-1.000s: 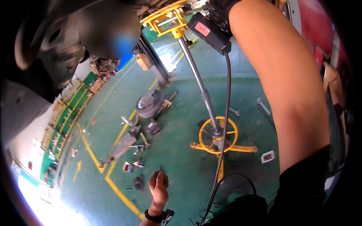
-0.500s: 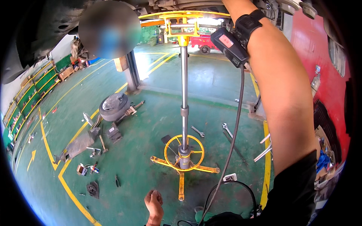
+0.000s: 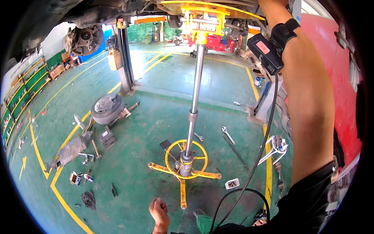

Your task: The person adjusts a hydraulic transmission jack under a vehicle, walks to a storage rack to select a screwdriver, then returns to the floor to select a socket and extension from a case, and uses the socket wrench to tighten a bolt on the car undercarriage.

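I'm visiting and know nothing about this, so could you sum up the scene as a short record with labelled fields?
Left hand: low above the green floor, fingers curled, nothing visible in it
Right hand: raised, mostly cut off at the top edge; grip cannot be told
Right wrist: black strapped device with a cable
Overhead: vehicle underside
Centre: upright stand with yellow ring and legs
Left of stand: tyre, pliers
Right of stand: wrench, white tray

A: Support surface?
B: Green painted floor (image 3: 140, 140), yellow-lined.
A: Directly on it?
B: Left: tyre (image 3: 103, 117), hammer (image 3: 96, 149), pliers (image 3: 113, 190). Centre: telescopic jack (image 3: 183, 193) on yellow legs. Right: wrench (image 3: 228, 135), small white tray (image 3: 227, 185).
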The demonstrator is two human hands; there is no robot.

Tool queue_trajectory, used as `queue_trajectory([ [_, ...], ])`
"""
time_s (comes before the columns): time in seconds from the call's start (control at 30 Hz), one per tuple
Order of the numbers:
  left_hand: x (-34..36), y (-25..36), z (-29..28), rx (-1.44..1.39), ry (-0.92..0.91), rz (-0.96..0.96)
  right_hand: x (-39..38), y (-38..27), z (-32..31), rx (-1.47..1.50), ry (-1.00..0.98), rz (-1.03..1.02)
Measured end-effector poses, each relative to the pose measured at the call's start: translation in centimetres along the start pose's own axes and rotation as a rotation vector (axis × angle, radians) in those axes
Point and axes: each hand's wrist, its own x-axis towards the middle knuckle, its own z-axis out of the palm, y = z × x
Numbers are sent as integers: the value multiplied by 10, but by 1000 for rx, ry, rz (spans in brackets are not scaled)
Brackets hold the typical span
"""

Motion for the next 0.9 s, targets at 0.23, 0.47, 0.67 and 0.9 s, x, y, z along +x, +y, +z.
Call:
queue_trajectory([
  [0.23,2,-9,-12,24,25,-54,2,-6,-5,-8,-7,-46],
  [0.47,11,-15,-3,-41,3,-31,6,-13,-1,-6,11,-82],
  [0.67,-1,-7,-17,-4,29,-33,7,-3,-1,-19,-3,-102],
  [0.9,-3,1,-14,-23,76,-41,-1,-5,1,-11,-6,-129],
])
